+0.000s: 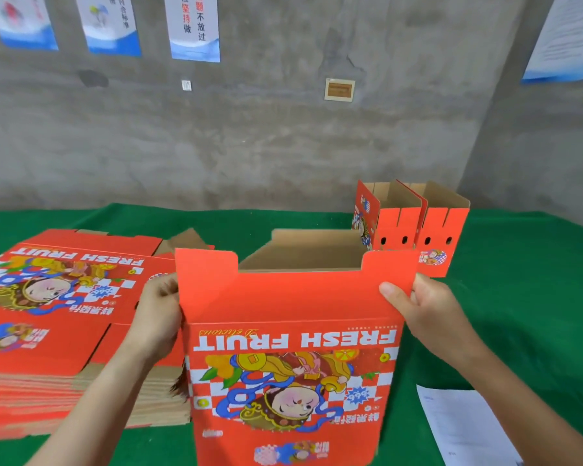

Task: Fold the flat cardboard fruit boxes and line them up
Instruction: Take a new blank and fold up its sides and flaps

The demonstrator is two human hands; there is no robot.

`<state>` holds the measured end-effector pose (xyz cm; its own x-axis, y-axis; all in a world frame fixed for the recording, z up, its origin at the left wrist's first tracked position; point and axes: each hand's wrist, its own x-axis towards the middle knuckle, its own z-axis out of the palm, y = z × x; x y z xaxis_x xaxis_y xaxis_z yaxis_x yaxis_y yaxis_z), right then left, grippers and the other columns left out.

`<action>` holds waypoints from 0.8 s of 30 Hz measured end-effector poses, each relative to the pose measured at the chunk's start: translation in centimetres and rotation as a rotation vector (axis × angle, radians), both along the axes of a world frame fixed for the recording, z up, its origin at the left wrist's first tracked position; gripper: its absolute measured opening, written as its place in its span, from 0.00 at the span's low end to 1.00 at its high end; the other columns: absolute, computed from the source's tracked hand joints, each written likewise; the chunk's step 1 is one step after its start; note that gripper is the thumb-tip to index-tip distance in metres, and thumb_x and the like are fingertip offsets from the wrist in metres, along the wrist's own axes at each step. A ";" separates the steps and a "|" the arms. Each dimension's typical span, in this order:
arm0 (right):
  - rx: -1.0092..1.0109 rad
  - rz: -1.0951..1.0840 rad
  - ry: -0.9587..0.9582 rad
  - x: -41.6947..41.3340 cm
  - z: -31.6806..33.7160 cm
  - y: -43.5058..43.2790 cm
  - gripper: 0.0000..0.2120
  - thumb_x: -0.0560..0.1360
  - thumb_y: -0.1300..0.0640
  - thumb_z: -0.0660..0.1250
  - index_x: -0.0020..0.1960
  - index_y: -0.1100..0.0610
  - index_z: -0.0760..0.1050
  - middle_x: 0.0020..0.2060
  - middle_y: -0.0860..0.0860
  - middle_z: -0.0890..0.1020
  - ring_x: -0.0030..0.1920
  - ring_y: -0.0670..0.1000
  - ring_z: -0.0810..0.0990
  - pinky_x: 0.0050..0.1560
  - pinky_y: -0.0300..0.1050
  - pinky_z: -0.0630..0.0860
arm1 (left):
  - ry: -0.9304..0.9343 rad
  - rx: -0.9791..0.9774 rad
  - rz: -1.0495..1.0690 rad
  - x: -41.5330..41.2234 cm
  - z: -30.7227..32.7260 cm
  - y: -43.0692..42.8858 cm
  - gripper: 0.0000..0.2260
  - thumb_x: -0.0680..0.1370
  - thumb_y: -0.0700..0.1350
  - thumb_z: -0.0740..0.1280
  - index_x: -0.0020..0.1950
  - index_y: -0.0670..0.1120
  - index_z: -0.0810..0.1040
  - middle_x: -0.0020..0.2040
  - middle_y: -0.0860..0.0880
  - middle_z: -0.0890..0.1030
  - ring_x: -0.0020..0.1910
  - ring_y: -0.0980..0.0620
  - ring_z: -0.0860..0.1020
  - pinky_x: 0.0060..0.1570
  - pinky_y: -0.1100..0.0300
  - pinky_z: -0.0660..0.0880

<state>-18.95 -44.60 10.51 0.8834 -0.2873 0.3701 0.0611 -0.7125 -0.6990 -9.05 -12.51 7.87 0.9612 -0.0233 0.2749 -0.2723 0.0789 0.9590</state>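
Observation:
A red cardboard fruit box point(293, 334) with "FRESH FRUIT" printed upside down stands opened up in front of me, its brown inside showing at the top. My left hand point(160, 314) grips its left edge. My right hand point(421, 307) pinches the upper right flap, thumb on the red face. A thick stack of flat boxes point(58, 317) lies to the left. Two folded boxes point(414, 223) stand side by side at the back right.
A green cloth point(519, 297) covers the table. A white paper sheet point(465, 428) lies at the front right. A grey concrete wall with posters point(196, 28) rises behind the table.

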 end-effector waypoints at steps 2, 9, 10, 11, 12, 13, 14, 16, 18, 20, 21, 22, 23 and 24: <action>-0.024 -0.016 0.003 -0.5 -0.5 -0.2 0.17 0.75 0.48 0.65 0.41 0.63 0.72 0.27 0.48 0.71 0.26 0.45 0.68 0.32 0.46 0.69 | -0.028 -0.070 0.135 -0.4 -0.9 -1.1 0.22 0.74 0.26 0.59 0.39 0.49 0.86 0.36 0.51 0.84 0.33 0.56 0.80 0.33 0.65 0.78; -0.077 -0.186 -0.070 -0.2 -2.1 0.0 0.17 0.76 0.46 0.63 0.36 0.57 0.66 0.26 0.47 0.69 0.31 0.54 0.69 0.38 0.50 0.67 | -0.001 -0.036 0.494 -1.2 -3.3 -3.6 0.18 0.80 0.34 0.59 0.70 0.40 0.70 0.67 0.46 0.74 0.64 0.55 0.71 0.65 0.61 0.65; -0.089 -0.215 -0.099 0.0 -2.1 0.0 0.21 0.76 0.47 0.64 0.32 0.57 0.61 0.24 0.47 0.65 0.28 0.53 0.65 0.36 0.49 0.63 | -0.020 -0.001 0.516 -1.2 -3.3 -3.7 0.17 0.81 0.37 0.59 0.70 0.40 0.70 0.67 0.46 0.73 0.64 0.57 0.70 0.64 0.64 0.64; -0.100 -0.234 -0.112 0.3 -2.0 -0.1 0.24 0.76 0.47 0.65 0.30 0.56 0.57 0.23 0.47 0.63 0.27 0.52 0.63 0.35 0.48 0.60 | -0.033 0.027 0.517 -1.2 -3.3 -3.8 0.17 0.82 0.41 0.58 0.71 0.40 0.69 0.68 0.47 0.72 0.65 0.58 0.68 0.63 0.66 0.62; -0.110 -0.236 -0.104 0.7 -1.9 -0.3 0.26 0.75 0.47 0.66 0.28 0.56 0.57 0.23 0.48 0.63 0.28 0.53 0.63 0.36 0.48 0.59 | -0.038 0.039 0.496 -1.2 -3.4 -3.8 0.18 0.82 0.44 0.58 0.71 0.40 0.69 0.69 0.49 0.71 0.66 0.60 0.67 0.62 0.68 0.61; -0.113 -0.217 -0.077 1.1 -2.0 -0.5 0.25 0.75 0.47 0.67 0.27 0.57 0.60 0.23 0.48 0.66 0.30 0.53 0.66 0.36 0.47 0.60 | -0.030 0.034 0.462 -1.3 -3.5 -3.8 0.20 0.82 0.48 0.59 0.72 0.41 0.67 0.70 0.50 0.70 0.67 0.61 0.66 0.61 0.70 0.60; -0.091 -0.182 -0.043 1.4 -2.2 -0.7 0.22 0.75 0.47 0.67 0.27 0.56 0.66 0.25 0.48 0.71 0.33 0.52 0.70 0.37 0.45 0.63 | -0.012 0.016 0.423 -1.4 -3.6 -3.8 0.22 0.81 0.50 0.60 0.73 0.42 0.66 0.71 0.51 0.68 0.67 0.62 0.65 0.60 0.71 0.60; 0.017 -0.118 0.023 1.9 -2.5 -0.8 0.16 0.75 0.48 0.68 0.29 0.49 0.74 0.32 0.43 0.79 0.37 0.46 0.76 0.37 0.36 0.66 | 0.016 0.035 0.381 -1.4 -3.6 -3.9 0.26 0.78 0.50 0.65 0.74 0.44 0.64 0.72 0.52 0.67 0.65 0.65 0.66 0.59 0.72 0.60; 0.095 -0.091 0.037 2.2 -2.8 -0.9 0.16 0.74 0.50 0.69 0.28 0.46 0.76 0.37 0.40 0.81 0.40 0.42 0.78 0.38 0.34 0.68 | 0.003 0.197 0.407 -1.2 -3.4 -3.8 0.32 0.75 0.46 0.71 0.75 0.45 0.62 0.72 0.50 0.68 0.66 0.60 0.67 0.62 0.68 0.61; 0.106 -0.085 0.042 2.6 -2.9 -1.2 0.14 0.73 0.51 0.71 0.28 0.49 0.79 0.40 0.37 0.81 0.42 0.39 0.78 0.40 0.36 0.70 | -0.029 0.369 0.432 -1.0 -2.8 -3.7 0.35 0.72 0.44 0.74 0.76 0.44 0.61 0.72 0.46 0.68 0.69 0.52 0.67 0.65 0.62 0.62; 0.080 -0.100 0.047 2.8 -3.0 -1.3 0.13 0.72 0.51 0.72 0.29 0.52 0.80 0.41 0.35 0.79 0.43 0.38 0.77 0.40 0.35 0.69 | -0.056 0.446 0.430 -1.0 -2.5 -3.6 0.36 0.72 0.43 0.74 0.76 0.43 0.61 0.73 0.44 0.66 0.71 0.49 0.66 0.67 0.59 0.62; 0.052 -0.121 0.048 2.9 -3.1 -1.2 0.12 0.71 0.51 0.72 0.31 0.55 0.81 0.44 0.34 0.79 0.43 0.36 0.76 0.41 0.35 0.69 | -0.090 0.516 0.425 -1.0 -2.1 -3.5 0.37 0.71 0.42 0.75 0.75 0.41 0.61 0.74 0.42 0.64 0.73 0.46 0.63 0.70 0.56 0.61; 0.023 -0.145 0.045 3.1 -3.2 -1.2 0.11 0.71 0.51 0.73 0.34 0.57 0.82 0.47 0.37 0.79 0.45 0.37 0.76 0.42 0.37 0.69 | -0.125 0.580 0.420 -1.0 -1.9 -3.4 0.37 0.70 0.41 0.75 0.75 0.40 0.61 0.75 0.41 0.62 0.74 0.44 0.61 0.72 0.54 0.59; -0.009 -0.168 0.047 3.2 -3.2 -1.0 0.09 0.70 0.51 0.74 0.41 0.58 0.83 0.53 0.42 0.78 0.49 0.40 0.76 0.46 0.39 0.69 | -0.154 0.639 0.415 -1.0 -1.6 -3.3 0.37 0.70 0.40 0.75 0.75 0.39 0.62 0.75 0.40 0.60 0.75 0.43 0.59 0.73 0.52 0.57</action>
